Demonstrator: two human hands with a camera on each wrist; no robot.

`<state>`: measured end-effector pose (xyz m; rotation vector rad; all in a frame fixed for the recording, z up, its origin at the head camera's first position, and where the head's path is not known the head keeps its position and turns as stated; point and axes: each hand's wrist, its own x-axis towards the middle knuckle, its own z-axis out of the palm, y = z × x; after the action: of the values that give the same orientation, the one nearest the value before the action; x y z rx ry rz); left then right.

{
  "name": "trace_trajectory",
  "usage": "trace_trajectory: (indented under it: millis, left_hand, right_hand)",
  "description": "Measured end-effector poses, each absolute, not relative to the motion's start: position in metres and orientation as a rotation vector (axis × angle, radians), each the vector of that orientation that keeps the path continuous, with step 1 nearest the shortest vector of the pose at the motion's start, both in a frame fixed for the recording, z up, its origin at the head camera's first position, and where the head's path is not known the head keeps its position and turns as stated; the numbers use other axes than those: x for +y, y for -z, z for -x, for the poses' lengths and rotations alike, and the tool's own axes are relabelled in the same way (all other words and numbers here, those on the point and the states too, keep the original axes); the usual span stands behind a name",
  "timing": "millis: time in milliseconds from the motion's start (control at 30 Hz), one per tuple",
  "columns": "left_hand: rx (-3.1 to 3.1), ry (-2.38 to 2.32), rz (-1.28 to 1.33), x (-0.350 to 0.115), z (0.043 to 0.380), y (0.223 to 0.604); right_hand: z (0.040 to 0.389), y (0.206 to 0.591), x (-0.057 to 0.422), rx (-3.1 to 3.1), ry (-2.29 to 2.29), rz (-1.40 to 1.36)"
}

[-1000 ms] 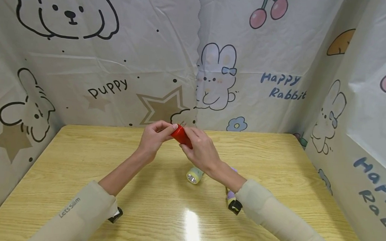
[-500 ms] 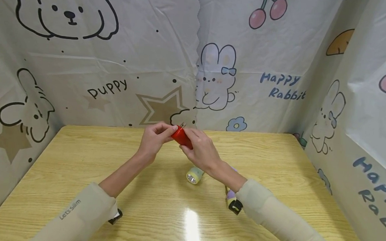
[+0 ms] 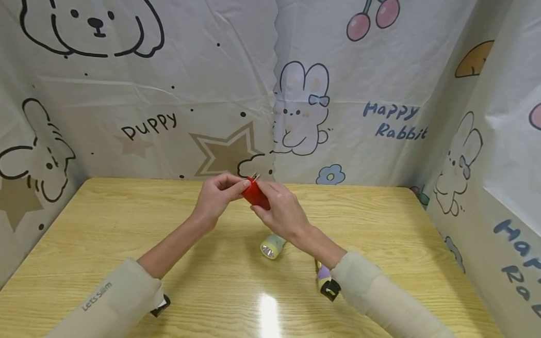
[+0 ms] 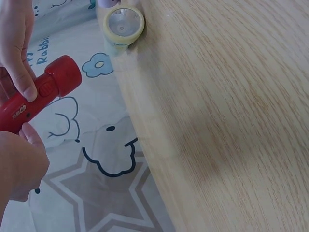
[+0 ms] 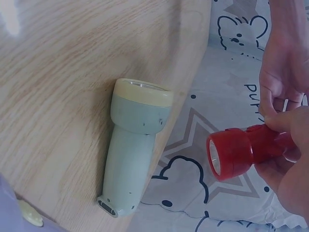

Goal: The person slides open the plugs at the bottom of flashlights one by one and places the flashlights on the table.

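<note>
Above the far edge of the table, both hands hold a red flashlight [image 3: 256,194]. Two metal plug prongs [image 3: 255,177] stick out at its tail end. My left hand [image 3: 215,196] pinches that end between thumb and fingers. My right hand [image 3: 287,206] grips the body nearer the lens head, its thumb beside the button in the left wrist view. The lens head [image 5: 227,153] points away from my left hand. On the table below lies a mint green flashlight [image 5: 130,159] with a cream head.
A purple and yellow flashlight [image 3: 324,274] lies partly hidden under the right forearm. Small black pieces [image 3: 161,306] show beside both sleeves. A cloth printed with cartoon animals [image 3: 229,84] hangs behind the wooden table [image 3: 123,222] and along its sides.
The metal prongs, faint a second ago, now stand out plainly from the flashlight's tail. My left thumb has shifted slightly; both hands otherwise keep their places.
</note>
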<state>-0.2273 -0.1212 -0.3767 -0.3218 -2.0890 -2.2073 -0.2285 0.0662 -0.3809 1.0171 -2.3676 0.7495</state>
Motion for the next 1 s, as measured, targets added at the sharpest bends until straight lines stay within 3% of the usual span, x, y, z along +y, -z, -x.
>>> trace_trajectory:
  millis: [1000]
  left_hand:
    - [-2.309,2.041,0.294,-0.1216,0.2244,0.3801]
  right_hand:
    - [0.2284,0.3755,0.0655,-2.536,-0.799,-0.954]
